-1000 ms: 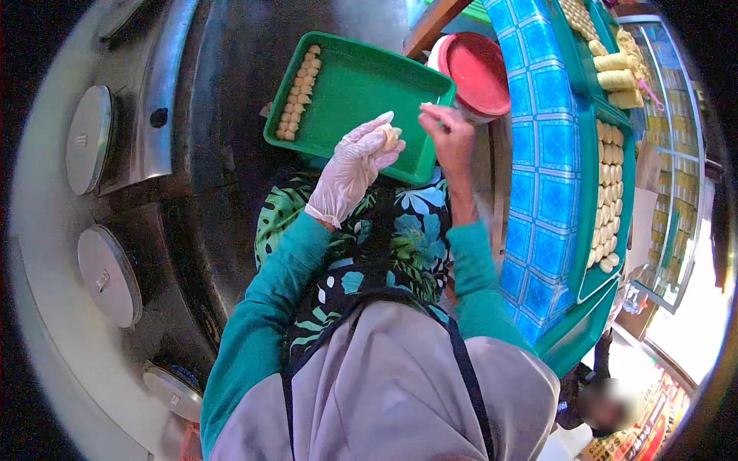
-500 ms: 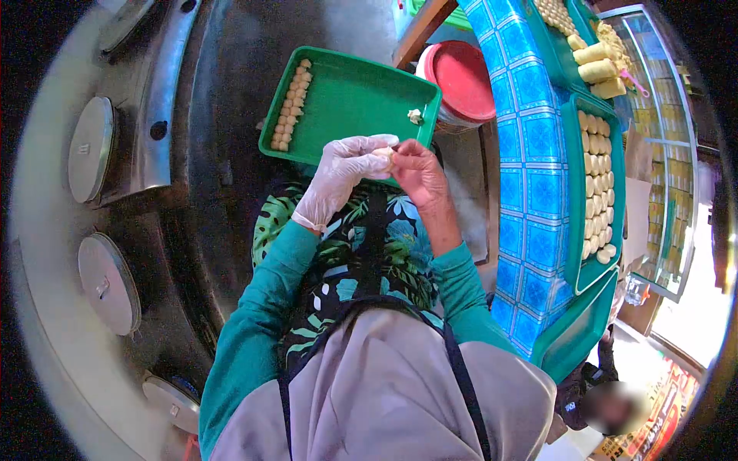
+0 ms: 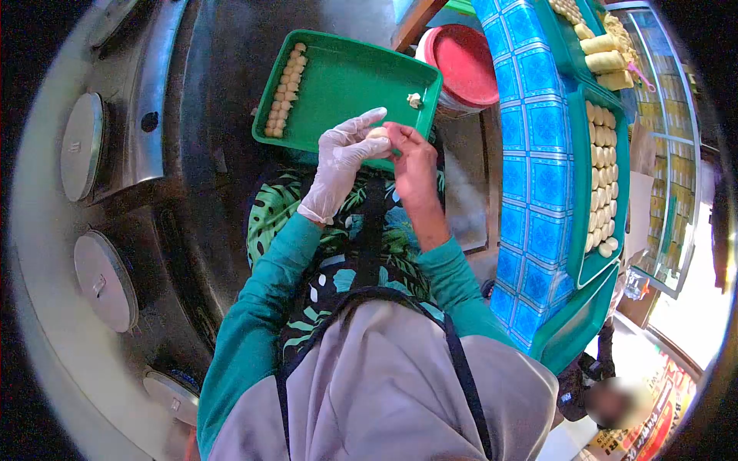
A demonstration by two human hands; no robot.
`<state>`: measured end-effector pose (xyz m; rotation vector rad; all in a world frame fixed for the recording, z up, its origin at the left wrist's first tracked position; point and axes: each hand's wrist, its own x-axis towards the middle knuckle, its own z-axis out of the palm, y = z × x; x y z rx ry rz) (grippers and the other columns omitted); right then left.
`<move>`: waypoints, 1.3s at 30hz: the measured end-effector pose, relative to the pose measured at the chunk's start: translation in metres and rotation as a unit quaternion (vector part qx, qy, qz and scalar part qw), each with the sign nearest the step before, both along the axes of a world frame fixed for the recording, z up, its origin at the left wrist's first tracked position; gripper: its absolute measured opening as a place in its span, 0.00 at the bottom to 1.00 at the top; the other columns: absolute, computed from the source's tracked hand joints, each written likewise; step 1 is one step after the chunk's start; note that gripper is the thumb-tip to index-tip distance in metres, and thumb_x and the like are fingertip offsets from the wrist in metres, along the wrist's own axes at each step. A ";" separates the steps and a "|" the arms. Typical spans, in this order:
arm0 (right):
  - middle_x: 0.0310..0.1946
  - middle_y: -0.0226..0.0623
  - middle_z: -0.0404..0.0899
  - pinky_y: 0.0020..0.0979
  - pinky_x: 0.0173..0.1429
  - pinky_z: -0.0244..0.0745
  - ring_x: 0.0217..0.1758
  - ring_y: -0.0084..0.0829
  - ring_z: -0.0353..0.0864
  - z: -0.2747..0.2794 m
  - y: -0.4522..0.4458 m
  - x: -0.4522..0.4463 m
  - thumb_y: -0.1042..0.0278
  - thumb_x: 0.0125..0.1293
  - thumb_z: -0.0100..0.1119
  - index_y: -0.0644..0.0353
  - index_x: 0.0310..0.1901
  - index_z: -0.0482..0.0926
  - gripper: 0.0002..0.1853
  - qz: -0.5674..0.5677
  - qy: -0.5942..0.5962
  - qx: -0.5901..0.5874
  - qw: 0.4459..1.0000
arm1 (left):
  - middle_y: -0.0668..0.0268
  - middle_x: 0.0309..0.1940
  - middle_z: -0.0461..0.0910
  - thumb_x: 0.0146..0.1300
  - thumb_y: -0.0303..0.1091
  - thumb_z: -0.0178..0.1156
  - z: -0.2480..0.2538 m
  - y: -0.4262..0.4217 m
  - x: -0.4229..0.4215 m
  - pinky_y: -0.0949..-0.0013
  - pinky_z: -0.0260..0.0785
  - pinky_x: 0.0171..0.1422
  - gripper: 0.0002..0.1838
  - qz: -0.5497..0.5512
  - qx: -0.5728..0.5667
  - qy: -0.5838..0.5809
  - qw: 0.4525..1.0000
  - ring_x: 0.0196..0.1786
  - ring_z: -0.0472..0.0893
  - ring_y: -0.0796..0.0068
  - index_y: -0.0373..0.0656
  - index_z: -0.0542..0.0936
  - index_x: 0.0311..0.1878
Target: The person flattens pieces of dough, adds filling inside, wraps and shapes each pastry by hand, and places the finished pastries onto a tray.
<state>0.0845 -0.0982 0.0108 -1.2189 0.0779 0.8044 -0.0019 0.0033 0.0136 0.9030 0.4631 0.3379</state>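
My left hand (image 3: 338,161), in a white glove, is closed on a small pale dough ball (image 3: 377,134). From the other side, the fingers of my bare right hand (image 3: 415,163) pinch the same ball and partly hide it. Both hands are over the near edge of a green tray (image 3: 350,84), above my lap. Along the tray's left side, shaped dough pieces (image 3: 286,94) are lined up close together in two columns. A small scrap of dough (image 3: 415,100) lies near the tray's right end.
Right of me runs a table with a blue checked cloth (image 3: 536,184). On it, another green tray (image 3: 578,230) carries rows of dough balls (image 3: 603,165), with dough rolls (image 3: 606,61) beyond. A red-lidded bucket (image 3: 465,65) stands behind my tray. Round metal lids (image 3: 105,280) are at left.
The view has shifted slightly. My right hand has turned more upright, its fingers now curled against the dough ball's right side. My left hand keeps its hold. The dough pieces in the tray look unchanged.
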 end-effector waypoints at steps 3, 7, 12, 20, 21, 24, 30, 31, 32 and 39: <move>0.44 0.36 0.83 0.36 0.57 0.71 0.52 0.36 0.77 -0.002 -0.004 -0.012 0.63 0.65 0.62 0.55 0.48 0.85 0.12 0.026 -0.560 -0.198 0.804 | 0.59 0.50 0.81 0.63 0.25 0.61 -0.002 0.001 0.000 0.71 0.76 0.55 0.26 -0.014 -0.082 -0.021 0.996 0.48 0.82 0.72 0.36 0.71 0.66; 0.65 0.45 0.70 0.42 0.70 0.58 0.66 0.43 0.66 0.004 -0.008 -0.014 0.53 0.72 0.51 0.49 0.50 0.85 0.17 0.060 -0.691 -0.188 0.695 | 0.53 0.58 0.76 0.70 0.36 0.54 0.011 -0.001 0.005 0.66 0.74 0.60 0.29 0.032 -0.310 -0.147 0.939 0.56 0.79 0.62 0.38 0.62 0.72; 0.72 0.49 0.60 0.42 0.79 0.42 0.78 0.46 0.51 -0.007 0.003 -0.034 0.40 0.76 0.32 0.68 0.74 0.52 0.39 0.092 -0.497 -0.010 0.863 | 0.58 0.61 0.73 0.75 0.59 0.40 -0.023 -0.006 0.017 0.57 0.69 0.64 0.36 0.049 -0.298 -0.065 0.951 0.59 0.76 0.61 0.40 0.60 0.72; 0.67 0.45 0.71 0.44 0.76 0.41 0.74 0.42 0.58 0.012 0.013 -0.005 0.47 0.78 0.33 0.66 0.74 0.53 0.34 -0.018 -0.580 -0.029 0.814 | 0.52 0.60 0.75 0.67 0.22 0.55 0.009 -0.018 0.013 0.65 0.74 0.63 0.26 0.064 -0.254 -0.125 0.957 0.57 0.79 0.64 0.32 0.65 0.69; 0.67 0.45 0.71 0.44 0.76 0.41 0.74 0.42 0.58 0.010 0.005 -0.008 0.47 0.78 0.33 0.66 0.74 0.53 0.34 -0.015 -0.578 -0.026 0.816 | 0.52 0.60 0.75 0.67 0.22 0.55 0.008 -0.016 0.014 0.65 0.74 0.63 0.26 0.068 -0.252 -0.123 0.957 0.57 0.79 0.64 0.32 0.65 0.69; 0.67 0.41 0.71 0.44 0.74 0.44 0.72 0.43 0.61 0.004 -0.012 -0.017 0.56 0.76 0.39 0.66 0.72 0.58 0.30 0.032 -0.656 -0.143 0.741 | 0.54 0.61 0.74 0.70 0.27 0.55 0.004 -0.017 0.014 0.65 0.73 0.65 0.27 0.068 -0.217 -0.102 0.968 0.59 0.78 0.65 0.34 0.63 0.70; 0.68 0.42 0.69 0.48 0.75 0.42 0.73 0.47 0.58 0.003 -0.017 -0.022 0.63 0.72 0.45 0.66 0.73 0.56 0.31 0.065 -0.682 -0.184 0.705 | 0.56 0.51 0.80 0.63 0.20 0.60 0.004 -0.021 0.016 0.67 0.76 0.58 0.20 0.081 -0.207 -0.040 0.974 0.50 0.82 0.67 0.29 0.74 0.59; 0.69 0.42 0.68 0.49 0.75 0.41 0.74 0.47 0.57 0.001 -0.016 -0.025 0.63 0.72 0.46 0.66 0.73 0.56 0.31 0.068 -0.689 -0.178 0.699 | 0.57 0.49 0.81 0.62 0.20 0.60 0.007 -0.023 0.016 0.68 0.77 0.56 0.19 0.103 -0.196 -0.028 0.975 0.48 0.82 0.68 0.30 0.75 0.57; 0.69 0.42 0.68 0.49 0.75 0.41 0.74 0.47 0.57 -0.002 -0.014 -0.025 0.63 0.72 0.46 0.66 0.73 0.56 0.31 0.068 -0.689 -0.175 0.700 | 0.58 0.47 0.81 0.61 0.20 0.61 0.009 -0.023 0.017 0.68 0.77 0.54 0.17 0.124 -0.185 -0.016 0.975 0.46 0.83 0.69 0.30 0.77 0.54; 0.70 0.42 0.66 0.48 0.74 0.43 0.73 0.48 0.58 -0.010 -0.017 -0.027 0.60 0.70 0.52 0.67 0.73 0.54 0.35 0.061 -0.649 -0.155 0.742 | 0.60 0.46 0.82 0.63 0.25 0.60 0.005 -0.021 0.015 0.67 0.78 0.52 0.15 0.123 -0.214 -0.021 0.969 0.45 0.83 0.68 0.32 0.77 0.53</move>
